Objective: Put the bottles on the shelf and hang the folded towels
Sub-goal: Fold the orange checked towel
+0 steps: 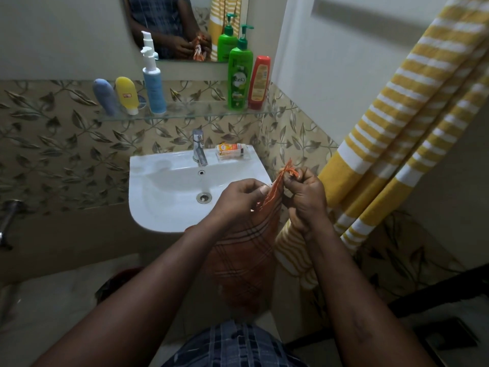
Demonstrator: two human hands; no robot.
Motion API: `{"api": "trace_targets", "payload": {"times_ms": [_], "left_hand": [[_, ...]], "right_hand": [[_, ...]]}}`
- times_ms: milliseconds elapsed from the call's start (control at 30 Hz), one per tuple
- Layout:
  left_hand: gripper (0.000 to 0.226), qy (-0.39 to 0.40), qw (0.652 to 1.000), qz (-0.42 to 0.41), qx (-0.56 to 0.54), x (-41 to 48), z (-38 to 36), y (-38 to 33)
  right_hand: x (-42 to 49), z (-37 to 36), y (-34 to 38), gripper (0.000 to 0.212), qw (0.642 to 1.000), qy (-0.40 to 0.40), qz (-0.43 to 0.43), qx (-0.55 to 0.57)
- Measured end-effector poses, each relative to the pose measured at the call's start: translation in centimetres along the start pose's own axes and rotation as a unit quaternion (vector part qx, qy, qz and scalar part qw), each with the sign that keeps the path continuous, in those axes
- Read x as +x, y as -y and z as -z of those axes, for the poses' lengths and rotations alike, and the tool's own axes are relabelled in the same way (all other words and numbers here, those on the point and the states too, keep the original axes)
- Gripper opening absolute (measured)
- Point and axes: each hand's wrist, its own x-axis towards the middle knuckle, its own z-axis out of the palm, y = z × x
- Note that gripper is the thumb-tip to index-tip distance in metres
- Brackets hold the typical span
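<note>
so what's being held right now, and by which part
The orange checked towel, by its fringed top edge: the left hand pinches the edge, the right hand the fringed corner.

Bathrm fixtures.
White sink (158,186) just left of grip; tap (199,149) + orange pkt (229,150) on its rim beyond grip; mirror (166,22) well above; leaf tiles (53,144) on wall behind.

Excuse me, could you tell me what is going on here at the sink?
A person stands at the sink, holding an orange checked towel up with both hands: the left hand pinches its upper edge and the right hand grips the fringed corner. Five bottles, the green bottle among them, stand on the glass shelf above. A yellow striped towel hangs at the right.
</note>
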Motion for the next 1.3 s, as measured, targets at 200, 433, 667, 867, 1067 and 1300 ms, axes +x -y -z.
{"api": "trace_targets", "payload": {"times_ms": [200,433,667,867,1067,1300], "left_hand": [[0.012,0.005,1.000,-0.008,-0.014,-0.2,-0.2,-0.2],[0.012,-0.001,0.998,-0.050,0.024,0.2,-0.4,-0.2],[0.008,0.003,0.999,-0.009,-0.031,0.6,-0.6,0.2],[0.006,0.010,0.999,-0.017,-0.029,0.3,-0.5,0.5],[0.011,-0.004,0.999,-0.044,0.022,0.2,-0.6,-0.1],[0.016,-0.101,0.987,-0.083,0.095,0.1,-0.5,-0.2]], "right_hand": [[0.1,-0.6,0.1,0.038,1.000,-0.019,0.015,-0.011],[0.0,-0.6,0.3,0.040,0.998,-0.032,0.042,-0.023],[0.1,-0.2,0.3,0.042,0.995,-0.041,0.062,-0.064],[0.2,-0.2,0.4,0.040,0.994,-0.053,0.063,-0.078],[0.4,-0.6,0.3,0.038,0.990,-0.055,0.072,-0.104],[1.2,0.2,-0.6,0.039,0.958,-0.088,0.138,-0.235]]}}
